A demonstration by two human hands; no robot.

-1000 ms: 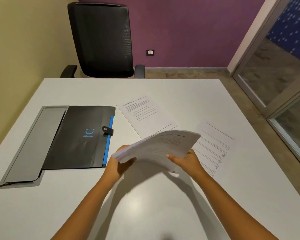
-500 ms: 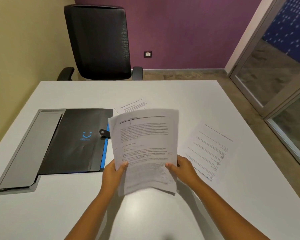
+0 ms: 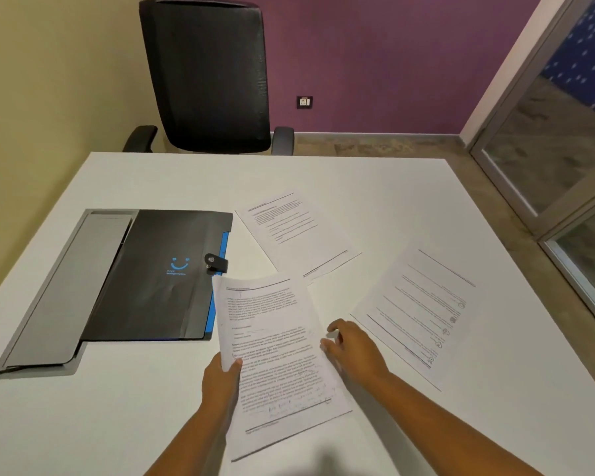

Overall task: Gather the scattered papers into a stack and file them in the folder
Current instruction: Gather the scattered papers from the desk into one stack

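My left hand (image 3: 220, 379) grips the left edge of a stack of printed papers (image 3: 275, 355), thumb on top, holding it low over the white table (image 3: 358, 180). My right hand (image 3: 351, 345) hovers at the stack's right edge with loosely curled fingers and holds nothing. Two loose printed sheets lie flat on the table: one sheet (image 3: 292, 231) beyond the stack, another sheet (image 3: 419, 314) to the right. The black folder (image 3: 158, 276) with a blue smile logo and snap strap lies closed at the left, its corner under the stack's top left.
The folder rests on a grey recessed panel (image 3: 66, 286) with a cable at the table's left edge. A black office chair (image 3: 207, 77) stands behind the far side. A glass door (image 3: 564, 132) is at the right.
The stack has come down from upright to nearly flat over the table. My right hand has let go of its right edge and moved slightly right; the left hand keeps its grip.
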